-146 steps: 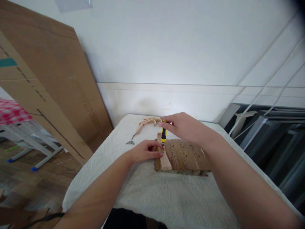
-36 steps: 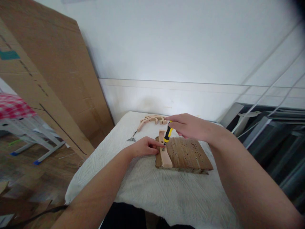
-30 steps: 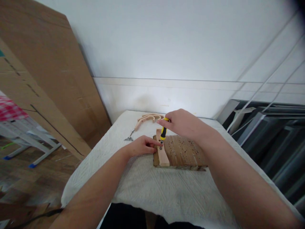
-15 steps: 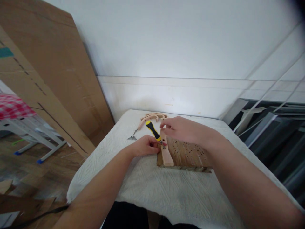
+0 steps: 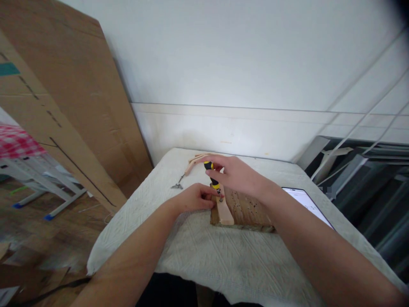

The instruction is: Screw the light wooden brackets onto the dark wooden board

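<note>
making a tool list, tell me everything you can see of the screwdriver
The screwdriver has a black, plastic-looking handle with a yellow end and collar, and a metal shaft. It leans, top toward picture-left, shaft pointing down at a pale wooden piece. The right hand grips the handle; the left hand is beside the shaft, contact unclear. The tip is indistinct.

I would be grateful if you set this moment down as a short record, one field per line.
Right hand: fingers around the black-and-yellow screwdriver
Left hand: index finger reaching toward the screwdriver's lower end; exact contact unclear
Screwdriver: tilted, lower end at the waisted wooden piece
Under that piece: pitted wooden board
Beyond the hands: curved wooden pieces, partly hidden
Right side: smartphone, screen lit, partly behind the forearm
Surface: pale textured cloth
</note>
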{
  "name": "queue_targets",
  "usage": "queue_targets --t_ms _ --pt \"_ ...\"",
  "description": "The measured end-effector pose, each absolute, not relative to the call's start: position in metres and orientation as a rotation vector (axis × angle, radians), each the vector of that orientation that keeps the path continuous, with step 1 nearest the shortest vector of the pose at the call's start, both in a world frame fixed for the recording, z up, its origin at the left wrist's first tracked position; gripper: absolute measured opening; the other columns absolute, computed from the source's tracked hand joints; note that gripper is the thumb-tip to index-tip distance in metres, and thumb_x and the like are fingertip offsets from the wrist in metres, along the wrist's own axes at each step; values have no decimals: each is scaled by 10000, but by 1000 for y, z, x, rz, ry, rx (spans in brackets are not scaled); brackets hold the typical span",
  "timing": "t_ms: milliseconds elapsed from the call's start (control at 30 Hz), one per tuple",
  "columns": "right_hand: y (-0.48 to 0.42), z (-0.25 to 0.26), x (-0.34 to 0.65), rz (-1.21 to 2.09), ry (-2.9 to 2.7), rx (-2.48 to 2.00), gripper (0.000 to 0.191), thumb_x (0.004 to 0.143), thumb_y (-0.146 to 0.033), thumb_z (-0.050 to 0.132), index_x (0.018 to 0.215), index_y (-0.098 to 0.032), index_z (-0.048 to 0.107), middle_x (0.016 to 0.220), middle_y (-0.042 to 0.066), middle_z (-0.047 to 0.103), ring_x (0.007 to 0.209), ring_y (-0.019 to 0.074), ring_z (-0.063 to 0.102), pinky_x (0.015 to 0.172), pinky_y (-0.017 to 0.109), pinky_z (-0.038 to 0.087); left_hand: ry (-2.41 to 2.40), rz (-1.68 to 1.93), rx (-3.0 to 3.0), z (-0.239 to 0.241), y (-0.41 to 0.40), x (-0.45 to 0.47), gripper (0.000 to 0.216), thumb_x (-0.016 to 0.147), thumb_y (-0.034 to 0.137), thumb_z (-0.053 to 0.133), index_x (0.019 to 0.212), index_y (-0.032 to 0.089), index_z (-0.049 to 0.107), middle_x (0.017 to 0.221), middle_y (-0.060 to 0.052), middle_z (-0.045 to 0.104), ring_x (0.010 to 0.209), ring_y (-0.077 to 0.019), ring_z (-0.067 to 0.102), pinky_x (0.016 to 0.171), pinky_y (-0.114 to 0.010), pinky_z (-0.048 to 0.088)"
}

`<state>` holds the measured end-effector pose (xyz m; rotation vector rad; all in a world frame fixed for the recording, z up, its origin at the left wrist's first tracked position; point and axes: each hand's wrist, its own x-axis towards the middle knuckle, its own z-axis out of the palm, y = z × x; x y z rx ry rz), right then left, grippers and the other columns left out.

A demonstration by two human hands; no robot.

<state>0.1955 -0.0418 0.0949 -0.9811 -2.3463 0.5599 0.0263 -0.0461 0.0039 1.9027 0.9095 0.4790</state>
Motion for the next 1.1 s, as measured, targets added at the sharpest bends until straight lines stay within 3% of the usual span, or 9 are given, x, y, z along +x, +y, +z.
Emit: queue_targets --t_ms 200,300,400,500,633,767,867,967,1100 --pt "-38 108 212 544 -2346 -943 301 841 -216 498 1075 -232 687 933 11 713 730 130 603 673 257 437 914 486 1871 0 -44 26 419 763 200 595 1175 148 651 582 65 347 536 -65 304 509 -217 217" --pt "-35 108 215 340 -2337 -1070 219 786 -340 607 918 -183 683 749 16 669 621 128 547 573 251 379 940 487 1833 0 -43 27 415 754 198 602 1162 149 657 578 69 355 529 -60 307 509 -212 224" --pt "-36 109 215 182 -2391 -1200 259 841 -399 537 846 -179 673 639 8 617 545 121 483 534 259 322 980 494 1813 2 -44 29 400 742 204 609 1132 138 671 561 75 350 515 -60 294 506 -215 223" --pt "-40 113 219 218 -2489 -1198 353 915 -385 415 1079 -204 670 763 39 677 602 131 533 582 258 349 984 499 1809 5 -46 30 380 730 194 609 1096 122 686 547 78 348 512 -61 290 509 -217 227" --pt "-41 121 228 363 -2586 -1233 509 927 -379 367 1397 -197 434 1006 90 696 742 162 600 648 259 391 999 501 1812 7 -47 31 401 718 186 608 1107 124 686 546 75 362 515 -63 288 511 -216 222" --pt "-39 123 227 189 -2591 -1321 438 903 -473 391 1059 -176 674 850 90 700 677 175 583 580 275 356 1009 496 1842 5 -45 31 401 728 197 595 1111 130 695 545 69 336 523 -64 261 506 -218 193" --pt "-38 120 220 -66 -2475 -1504 551 837 -637 412 773 -169 696 697 102 658 618 196 552 525 294 293 1010 491 1866 3 -44 31 400 729 209 596 1108 132 700 549 64 327 528 -66 256 504 -219 180" --pt "-39 118 219 24 -2474 -1395 491 890 -560 383 849 -186 698 726 77 667 627 175 553 544 283 306 1023 485 1870 3 -44 31 411 731 226 597 1117 123 695 543 66 311 520 -67 244 499 -223 170" --pt "-43 122 227 375 -2555 -1119 376 939 -402 363 1134 -217 626 970 61 698 787 166 596 660 263 384 1010 478 1871 3 -43 30 412 735 242 596 1118 123 695 541 66 307 518 -67 242 500 -226 169"
